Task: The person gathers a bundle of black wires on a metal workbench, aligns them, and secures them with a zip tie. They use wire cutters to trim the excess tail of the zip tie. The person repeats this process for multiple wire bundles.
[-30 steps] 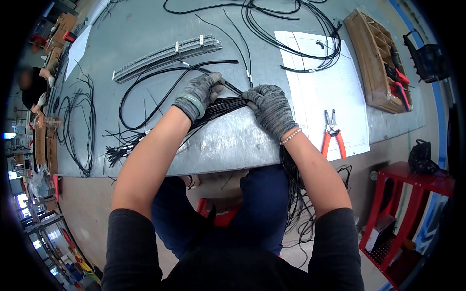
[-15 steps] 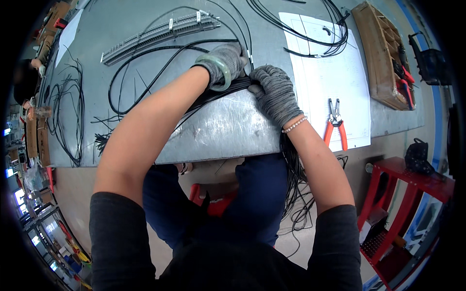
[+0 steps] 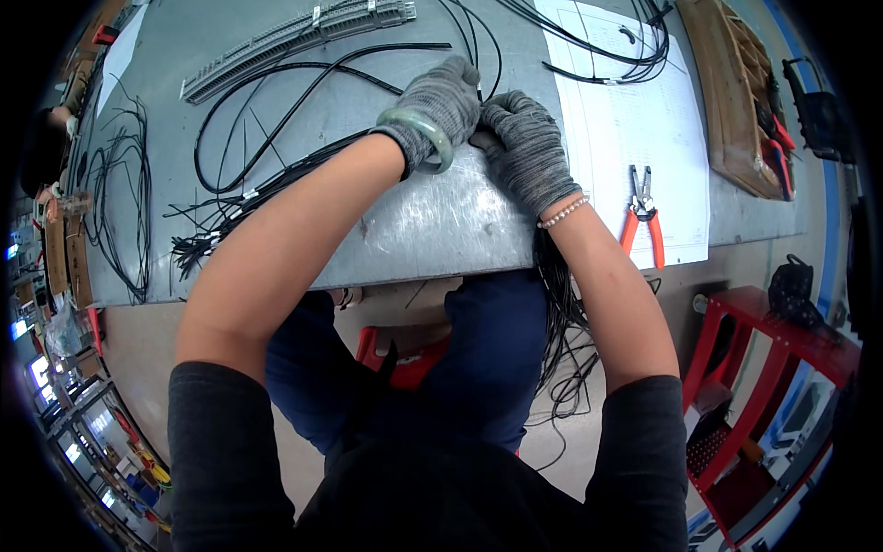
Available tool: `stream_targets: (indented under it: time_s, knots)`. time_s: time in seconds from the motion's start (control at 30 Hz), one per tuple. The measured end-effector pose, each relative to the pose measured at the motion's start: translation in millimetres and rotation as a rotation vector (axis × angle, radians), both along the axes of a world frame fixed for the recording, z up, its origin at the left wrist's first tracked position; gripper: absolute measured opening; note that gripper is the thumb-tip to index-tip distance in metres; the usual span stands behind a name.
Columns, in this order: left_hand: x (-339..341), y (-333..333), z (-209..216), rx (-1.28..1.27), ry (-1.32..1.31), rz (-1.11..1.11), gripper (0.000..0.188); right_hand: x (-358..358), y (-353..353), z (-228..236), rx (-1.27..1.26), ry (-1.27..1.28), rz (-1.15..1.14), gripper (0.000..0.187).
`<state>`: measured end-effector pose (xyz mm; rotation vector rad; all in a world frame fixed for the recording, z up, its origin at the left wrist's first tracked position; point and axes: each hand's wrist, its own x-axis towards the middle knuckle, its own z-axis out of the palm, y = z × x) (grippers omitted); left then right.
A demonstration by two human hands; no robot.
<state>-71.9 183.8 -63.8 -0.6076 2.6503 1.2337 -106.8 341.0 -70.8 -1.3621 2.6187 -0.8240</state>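
Note:
A bundle of thin black wires (image 3: 290,173) runs over the metal table, passes beneath my hands and hangs off the near edge by my right forearm. My left hand (image 3: 443,103), in a grey knit glove, has its fingers curled closed at the bundle, beside thin black wires (image 3: 474,46) that rise toward the far side. Touching it on the right, my gloved right hand (image 3: 524,147) closes on the same bundle with thumb and fingers bent. The fingertips and the exact grip point are mostly hidden. A thicker black cable (image 3: 354,57) lies looped left of my left hand.
A grey terminal-block strip (image 3: 299,41) lies at the far left. Orange-handled wire strippers (image 3: 643,216) rest on a printed sheet (image 3: 635,138) at right, near coiled black cable (image 3: 644,69) and a wooden tool box (image 3: 731,101). More wires (image 3: 143,193) lie at left; a red stand (image 3: 763,322) is at right.
My hands have come closer together, hiding the stretch of bundle that showed between them. The left hand has shifted slightly right. The whole view has tilted, so the table sits higher.

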Motion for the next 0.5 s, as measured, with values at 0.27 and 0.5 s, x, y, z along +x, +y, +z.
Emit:
stream_targets:
  time_s: [0.27, 0.5]
  knots:
    - [-20, -29, 31, 0.745, 0.194, 0.547, 0.035, 2, 3, 1, -0.060, -0.020, -0.033, 0.023]
    - [-48, -83, 40, 1.227, 0.502, 0.782, 0.038, 3, 2, 1, -0.085, -0.050, -0.033, 0.023]
